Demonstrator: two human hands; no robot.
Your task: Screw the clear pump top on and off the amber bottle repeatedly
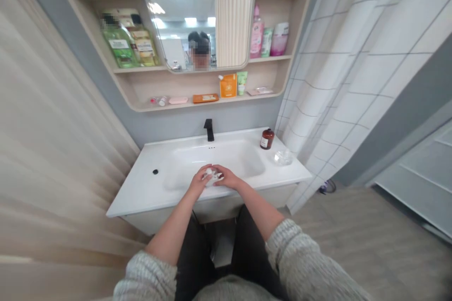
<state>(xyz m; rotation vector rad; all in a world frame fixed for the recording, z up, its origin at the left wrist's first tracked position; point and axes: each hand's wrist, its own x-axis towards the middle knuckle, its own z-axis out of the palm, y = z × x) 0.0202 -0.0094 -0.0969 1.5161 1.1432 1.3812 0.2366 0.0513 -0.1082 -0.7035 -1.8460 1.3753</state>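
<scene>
Over the front rim of the white sink (208, 153), both hands are closed around a small clear-and-white container (213, 178). My left hand (199, 180) grips it from the left, with the thumb near its white upper part. From the right, my right hand (228, 178) curls its fingers around the same container. The hands partly cover it, so its exact kind is hard to make out. Behind it stands a black faucet (209, 130) at the back of the sink.
On the right counter are a brown bottle (267, 139) and a clear glass-like dish (283, 157). A small black round piece (155, 171) lies at left. Above, a shelf (169, 107) holds an orange pouch (228, 85) and toiletries, beside a mirror (183, 19). A tiled-pattern curtain (318, 103) hangs right.
</scene>
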